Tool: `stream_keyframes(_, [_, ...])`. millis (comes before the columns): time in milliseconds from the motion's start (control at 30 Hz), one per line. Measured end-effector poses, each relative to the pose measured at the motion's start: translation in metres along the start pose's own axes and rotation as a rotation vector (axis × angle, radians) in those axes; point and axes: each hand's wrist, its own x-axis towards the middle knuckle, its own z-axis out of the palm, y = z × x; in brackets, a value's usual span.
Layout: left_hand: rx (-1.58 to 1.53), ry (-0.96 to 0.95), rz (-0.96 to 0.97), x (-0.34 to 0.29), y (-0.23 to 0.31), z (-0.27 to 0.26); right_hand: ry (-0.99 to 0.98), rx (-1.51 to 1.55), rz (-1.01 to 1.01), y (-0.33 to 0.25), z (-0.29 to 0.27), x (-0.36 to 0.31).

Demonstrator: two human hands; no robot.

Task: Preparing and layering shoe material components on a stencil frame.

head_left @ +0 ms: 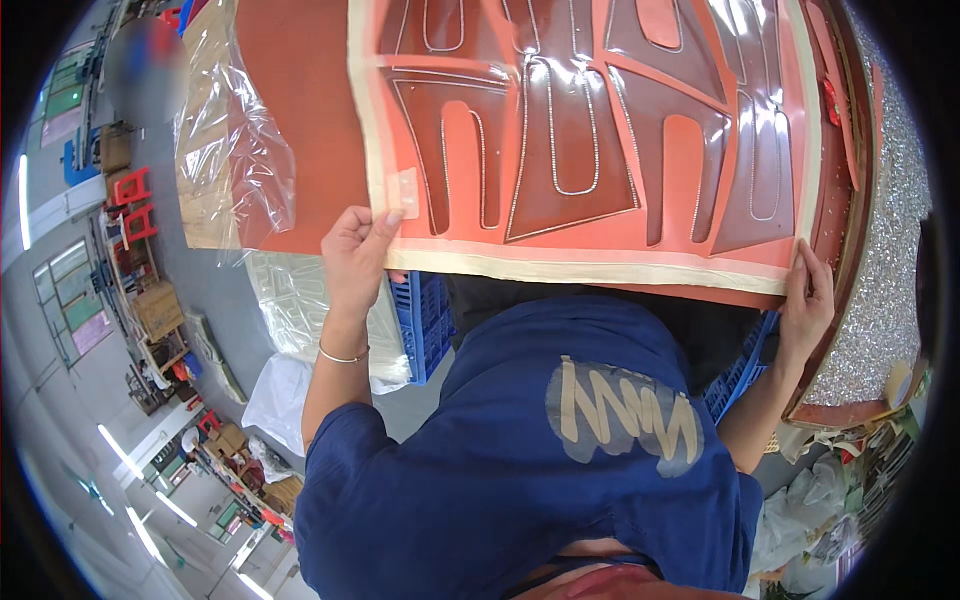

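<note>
Coral-pink, cream-bordered sheet with glossy brown panels (464,150): covering much of reddish-brown work surface (320,130).
Left hand (358,248): pinching near left corner, thumb uppermost.
Right hand (808,303): pinching near right corner, fingers partly hidden.
Crinkled clear plastic film (262,160): draped far left, apart from sheet.
Blue lattice plastic crate (428,325): partly hidden beneath sheet's near edge.
Silver glittery material (890,230): at right.

Far left: windows (75,300) set in pale wall (62,365) | lower left: tube lights (175,508) lit | left: grey floor (224,290), red stools (131,187) seen
</note>
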Motion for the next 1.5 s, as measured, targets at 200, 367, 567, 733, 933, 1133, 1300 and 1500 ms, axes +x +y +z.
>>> stream_keyframes(200, [0.005, 0.026, 0.026, -0.004, -0.007, -0.002, -0.005, 0.059, 0.028, 0.002, 0.001, 0.0])
stream_keyframes(367, [0.086, 0.037, 0.026, -0.003, -0.009, -0.002, -0.008, 0.001, 0.011, 0.004, 0.001, 0.0])
stream_keyframes(567, [0.125, 0.019, 0.021, -0.001, -0.007, -0.003, -0.011, -0.007, 0.0, 0.005, 0.001, 0.0])
stream_keyframes(733, [0.126, 0.004, 0.013, 0.0, -0.007, -0.006, 0.007, 0.01, -0.029, 0.009, 0.001, 0.0])
stream_keyframes(933, [0.113, -0.036, -0.027, 0.002, -0.004, -0.007, -0.014, -0.009, -0.001, 0.011, 0.002, 0.001])
stream_keyframes(1133, [0.186, -0.007, -0.067, 0.004, -0.002, -0.005, 0.02, 0.023, -0.021, 0.008, 0.004, 0.001])
stream_keyframes(1300, [0.266, -0.041, -0.068, 0.005, 0.004, -0.003, 0.024, 0.024, -0.039, 0.008, 0.004, 0.002])
stream_keyframes(1500, [0.735, -0.115, -0.052, 0.008, 0.02, -0.003, 0.043, 0.037, -0.067, 0.008, 0.005, 0.003])
